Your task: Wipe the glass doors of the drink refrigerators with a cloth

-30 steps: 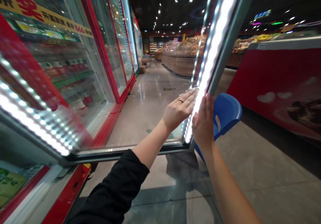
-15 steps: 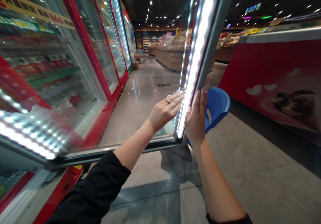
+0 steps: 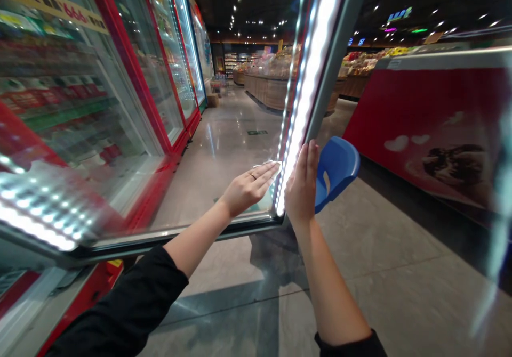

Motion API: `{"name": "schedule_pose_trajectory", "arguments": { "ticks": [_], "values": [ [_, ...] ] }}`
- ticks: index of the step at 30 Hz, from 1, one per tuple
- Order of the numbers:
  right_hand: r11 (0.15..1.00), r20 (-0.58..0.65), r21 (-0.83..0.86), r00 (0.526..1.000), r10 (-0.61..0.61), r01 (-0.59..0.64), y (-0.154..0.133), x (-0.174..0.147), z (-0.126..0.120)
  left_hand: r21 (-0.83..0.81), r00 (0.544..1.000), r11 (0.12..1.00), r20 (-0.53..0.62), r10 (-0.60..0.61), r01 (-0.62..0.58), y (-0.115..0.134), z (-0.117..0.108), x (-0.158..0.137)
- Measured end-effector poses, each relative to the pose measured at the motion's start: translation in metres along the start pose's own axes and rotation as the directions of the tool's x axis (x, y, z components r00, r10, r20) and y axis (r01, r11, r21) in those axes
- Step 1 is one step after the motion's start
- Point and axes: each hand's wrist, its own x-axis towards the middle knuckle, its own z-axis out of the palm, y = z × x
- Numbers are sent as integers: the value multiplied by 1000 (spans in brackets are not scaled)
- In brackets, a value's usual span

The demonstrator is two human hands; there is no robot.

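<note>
My left hand [image 3: 248, 186], with a ring on one finger, lies with its fingers stretched out on the glass door [image 3: 192, 186]. Under those fingers is a thin white cloth [image 3: 276, 165], mostly covered, pressed to the pane beside the bright light strip [image 3: 306, 80]. My right hand [image 3: 301, 192] rests flat along the outer edge of the door frame [image 3: 336, 53], its fingers straight and pointing up, the thumb towards the light strip. Both hands are near the door's lower corner.
Behind my right hand stands a blue plastic chair [image 3: 340, 168]. A red freezer chest [image 3: 408, 101] is at the right. Red-framed fridge cabinets [image 3: 160, 53] line the left, with stocked shelves. Wood-sided display stands [image 3: 268, 90] are further back.
My left hand has slid slightly down and left on the glass with the cloth. My right hand stays at the frame edge. The whole view has shifted a little.
</note>
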Motion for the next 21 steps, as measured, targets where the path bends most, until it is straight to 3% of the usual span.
{"name": "schedule_pose_trajectory", "arguments": {
  "ticks": [4, 8, 13, 17, 21],
  "values": [
    [1000, -1, -19, 1000, -20, 20, 0, -1, -1, -73, 999, 997, 41, 27, -24, -3, 10, 5],
    [998, 38, -58, 999, -9, 11, -2, -4, -2, -82, 999, 996, -16, -28, 26, -16, -4, 0],
    [997, 75, -70, 997, -19, 24, -7, -8, 1, -91, 996, 992, -26, -87, 84, -7, -9, -12],
    [1000, 89, -21, 996, 15, -13, -7, -9, 3, -44, 999, 999, -34, 14, -15, -11, 3, 8],
    [1000, 103, -11, 995, 12, -11, -6, -8, 1, -16, 997, 999, -73, -31, 30, -23, -8, 14]
  ]
}}
